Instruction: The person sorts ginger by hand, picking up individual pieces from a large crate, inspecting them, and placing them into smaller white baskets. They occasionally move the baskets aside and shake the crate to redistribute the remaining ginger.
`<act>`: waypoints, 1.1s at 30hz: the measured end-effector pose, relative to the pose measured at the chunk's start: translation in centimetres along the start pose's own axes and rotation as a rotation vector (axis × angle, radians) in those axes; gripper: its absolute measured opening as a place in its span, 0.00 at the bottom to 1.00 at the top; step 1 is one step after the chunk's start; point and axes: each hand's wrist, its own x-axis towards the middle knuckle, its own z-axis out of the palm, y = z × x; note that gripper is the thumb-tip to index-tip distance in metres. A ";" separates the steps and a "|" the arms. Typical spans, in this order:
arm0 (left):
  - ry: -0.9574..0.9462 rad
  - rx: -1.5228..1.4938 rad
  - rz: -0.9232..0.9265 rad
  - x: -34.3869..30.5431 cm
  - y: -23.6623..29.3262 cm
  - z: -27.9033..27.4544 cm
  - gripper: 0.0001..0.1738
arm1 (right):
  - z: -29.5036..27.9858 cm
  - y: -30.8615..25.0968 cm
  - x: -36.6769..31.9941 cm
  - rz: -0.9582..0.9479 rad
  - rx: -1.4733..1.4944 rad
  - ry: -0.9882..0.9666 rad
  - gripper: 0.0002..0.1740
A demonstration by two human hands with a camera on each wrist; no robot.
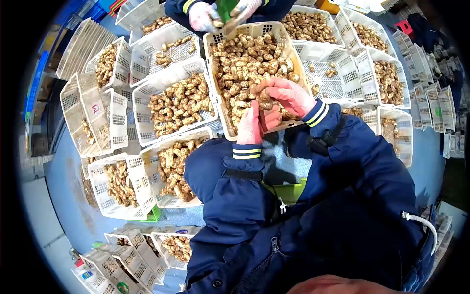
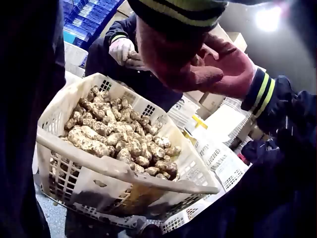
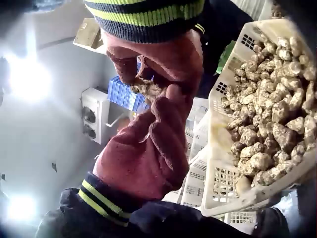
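Both hands wear soil-stained pink gloves and meet above the near side of a cream crate (image 1: 226,128) full of soil-covered mushrooms (image 1: 245,56). Between them is one brown, dirt-caked mushroom (image 3: 147,89), partly hidden by the fingers. My right hand (image 1: 289,95) grips it from the upper right, fingers bent over it. From below, my left hand (image 1: 252,126) holds its other side with curled fingers and thumb. In the left wrist view the left hand (image 2: 171,59) covers most of the mushroom.
White crates of mushrooms (image 1: 178,105) surround the cream one on both sides. Across it, another person's gloved hands (image 1: 203,17) work beside a green object (image 1: 226,10). A white crate (image 1: 338,78) at right holds a few mushrooms. Stacked crates (image 1: 90,46) stand far left.
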 end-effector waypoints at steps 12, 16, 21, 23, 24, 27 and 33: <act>0.192 0.135 0.467 1.0 -0.2 -1.1 0.24 | -0.8 2.0 -0.6 -0.053 -1.099 0.091 0.24; 0.196 0.129 0.331 1.1 -0.2 -2.0 0.24 | -1.6 4.3 -1.1 -0.358 -1.566 0.082 0.20; 0.119 0.096 0.340 0.3 0.3 -1.5 0.24 | -3.6 -1.5 -2.9 0.128 -0.698 0.272 0.11; 0.144 0.083 0.325 0.2 0.7 -1.2 0.23 | -7.7 -4.1 -5.4 0.114 -0.295 0.418 0.11; 0.136 0.075 0.328 0.2 0.7 -1.1 0.23 | -10.6 -4.8 -6.9 -0.031 -0.413 0.447 0.10; 0.123 0.050 0.349 0.0 0.6 -0.7 0.22 | -17.5 -8.5 -11.8 -0.273 0.532 0.987 0.11; 0.201 -0.129 0.550 0.1 1.5 -1.1 0.16 | -25.7 -8.2 -14.7 -0.279 0.506 0.963 0.22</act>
